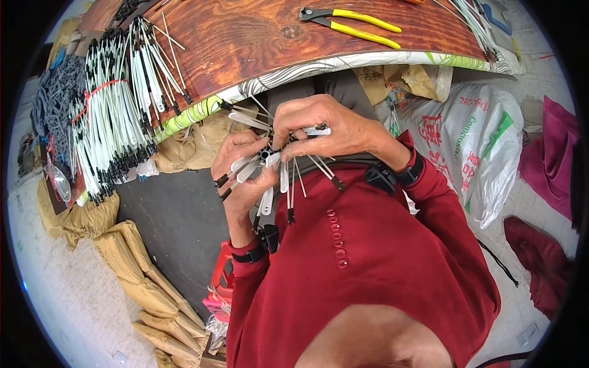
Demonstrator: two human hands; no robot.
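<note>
My left hand (244, 172) grips a small black hub (268, 153) from which several thin white ribs with black tips (288, 187) fan out in all directions. My right hand (325, 126) is closed over the top of the same assembly, its fingers pinching one white rib (316, 130) at the hub. Both hands work close to my chest, just below the edge of a wooden table (245, 37). Black bands sit on both wrists.
A big bundle of white ribs with black tips (113, 116), tied with a red band, lies on the table's left. Yellow-handled pincers (353, 24) rest at the table's far side. Brown paper sacks (147, 282) lie lower left, a white printed sack (472, 141) right.
</note>
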